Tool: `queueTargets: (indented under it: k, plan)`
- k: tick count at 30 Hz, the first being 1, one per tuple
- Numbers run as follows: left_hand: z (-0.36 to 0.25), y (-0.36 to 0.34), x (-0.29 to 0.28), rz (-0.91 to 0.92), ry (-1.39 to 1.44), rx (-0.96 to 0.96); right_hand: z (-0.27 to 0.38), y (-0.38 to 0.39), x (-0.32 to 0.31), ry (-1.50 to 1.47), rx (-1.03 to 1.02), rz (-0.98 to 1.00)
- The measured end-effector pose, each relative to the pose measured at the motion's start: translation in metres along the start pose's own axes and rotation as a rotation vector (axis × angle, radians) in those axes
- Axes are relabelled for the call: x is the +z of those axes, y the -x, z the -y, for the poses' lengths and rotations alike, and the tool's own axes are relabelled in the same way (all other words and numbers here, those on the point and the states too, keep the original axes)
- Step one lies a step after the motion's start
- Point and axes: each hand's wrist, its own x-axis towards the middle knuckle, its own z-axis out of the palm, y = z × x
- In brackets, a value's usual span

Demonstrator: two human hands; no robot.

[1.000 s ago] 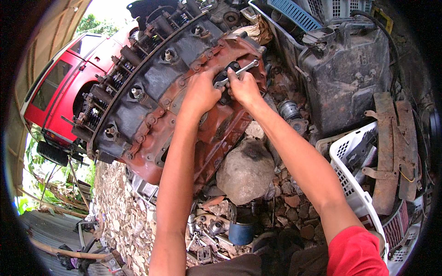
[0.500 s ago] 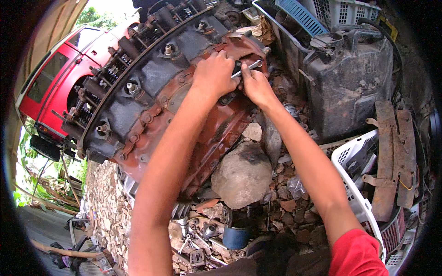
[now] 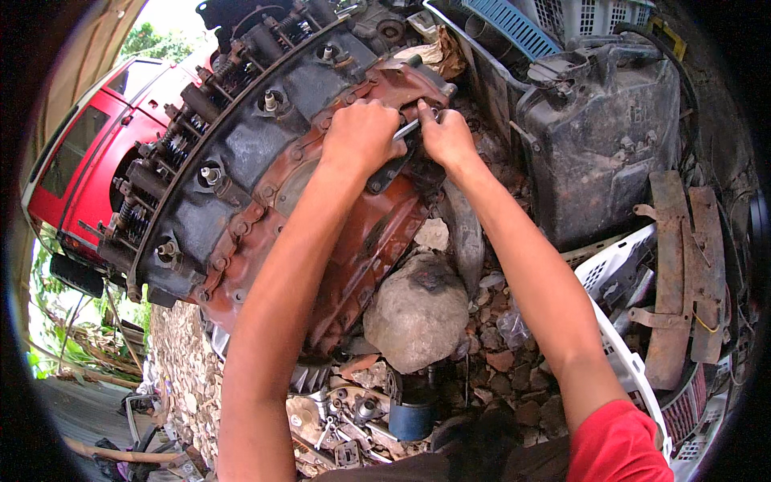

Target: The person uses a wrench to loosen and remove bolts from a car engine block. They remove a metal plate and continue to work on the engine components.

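A silver wrench (image 3: 408, 128) spans the gap between my two hands, at the far right end of a large engine block with red-brown and black paint (image 3: 265, 191). My left hand (image 3: 361, 135) is closed at the wrench's left end, its knuckles up and fingertips hidden. My right hand (image 3: 447, 138) pinches the other end, thumb laid along it. The fastener under the wrench is hidden by my hands. A dark bracket (image 3: 387, 174) shows just below them on the engine's side.
A big stone (image 3: 418, 313) lies against the engine's near side. Engine parts and tools (image 3: 353, 426) lie near me beside a blue cylinder (image 3: 411, 418). To the right stand a black jerrycan (image 3: 602, 153) and a white crate (image 3: 622, 345). A red vehicle (image 3: 96, 153) is parked far left.
My hands have moved slightly apart, the left one shifting left. The wrench has turned or slid a little, and its ring end is now mostly covered. The whole view has shifted slightly.
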Motion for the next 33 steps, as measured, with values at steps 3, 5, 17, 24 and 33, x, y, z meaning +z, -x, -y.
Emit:
queueTargets:
  k: [3, 5, 17, 24, 33]
  plan:
    - [-0.003, -0.003, 0.000, -0.009, 0.020, -0.013, 0.004, -0.009, -0.001, 0.082, -0.108, -0.081]
    - [0.003, 0.001, 0.005, -0.042, 0.054, -0.050, 0.036, -0.004, 0.000, 0.027, -0.173, -0.116]
    - [0.020, 0.020, -0.008, -0.121, 0.567, -0.108, 0.023, -0.002, 0.005, -0.107, -0.043, 0.001]
    - [0.021, 0.071, -0.006, -0.286, 0.619, -0.049, 0.003, 0.033, -0.009, -0.930, 0.530, 0.170]
    - [0.024, 0.076, -0.004, -0.254, 0.624, -0.122, -0.003, 0.066, 0.024, -1.221, 0.808, 0.271]
